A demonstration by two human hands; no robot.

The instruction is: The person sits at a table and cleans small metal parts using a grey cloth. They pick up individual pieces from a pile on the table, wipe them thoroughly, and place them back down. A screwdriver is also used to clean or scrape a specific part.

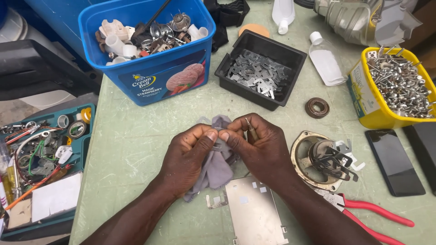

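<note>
Both hands meet over the green table (136, 149) — the left hand (188, 152) curls in from the left, the right hand (259, 147) from the right, thumbs and fingertips pinching a small metal clip (219, 144) wrapped in a grey cloth (217, 168) at the centre.

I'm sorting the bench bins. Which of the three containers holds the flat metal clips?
The black tray, just beyond the hands; the blue tub holds mixed parts, the yellow tub screws.

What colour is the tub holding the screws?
Yellow tub, at right in the head view.
</note>
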